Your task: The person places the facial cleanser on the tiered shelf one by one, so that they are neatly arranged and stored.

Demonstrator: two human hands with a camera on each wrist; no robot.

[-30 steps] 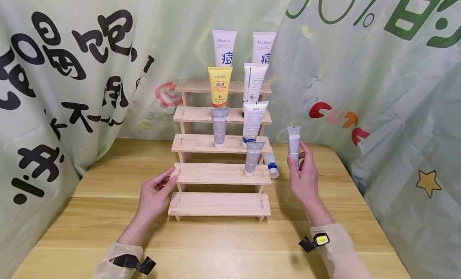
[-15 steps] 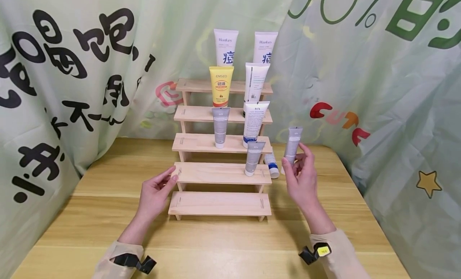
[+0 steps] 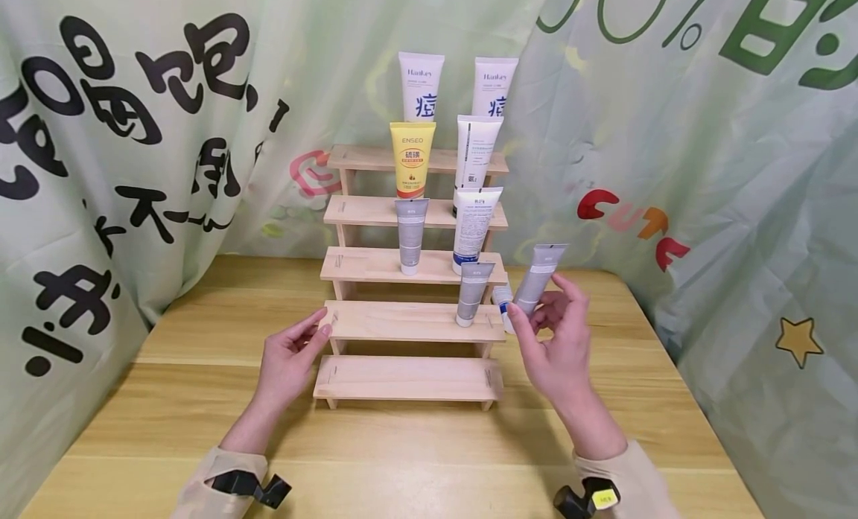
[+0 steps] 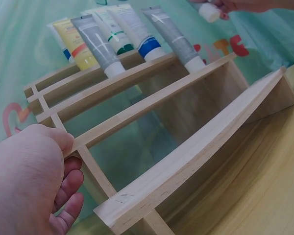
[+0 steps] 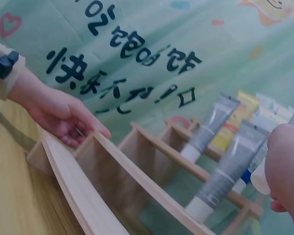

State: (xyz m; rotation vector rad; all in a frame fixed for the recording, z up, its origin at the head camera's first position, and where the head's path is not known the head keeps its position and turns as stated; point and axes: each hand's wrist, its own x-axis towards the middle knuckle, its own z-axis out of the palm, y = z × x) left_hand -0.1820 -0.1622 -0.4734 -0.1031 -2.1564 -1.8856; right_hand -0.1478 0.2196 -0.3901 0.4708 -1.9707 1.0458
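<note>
With curled fingers and thumb, my left hand point(image 3: 288, 363) grips the left end of the second step from the bottom of a wooden tiered rack point(image 3: 402, 377); the left wrist view shows the thumb on the edge point(image 4: 68, 142). My right hand point(image 3: 559, 348) holds a small grey squeeze tube point(image 3: 538, 277) beside the rack, tilted with its white cap low. A matching grey tube point(image 3: 474, 292) stands cap-down on the right of the second step. Another grey tube point(image 3: 412, 232) and a white tube with a blue band point(image 3: 476, 221) stand one step higher.
Higher steps carry a yellow tube point(image 3: 412, 158), a white tube point(image 3: 478, 150) and two pale tubes point(image 3: 422, 87). A white and blue tube point(image 3: 501, 295) lies on the wooden table point(image 3: 402, 459), partly hidden by the right hand's tube. A printed curtain point(image 3: 281, 72) hangs behind.
My right hand has moved left and slightly down, closer to the rack, and the grey tube in it has tilted further. My left hand keeps its hold on the rack.
</note>
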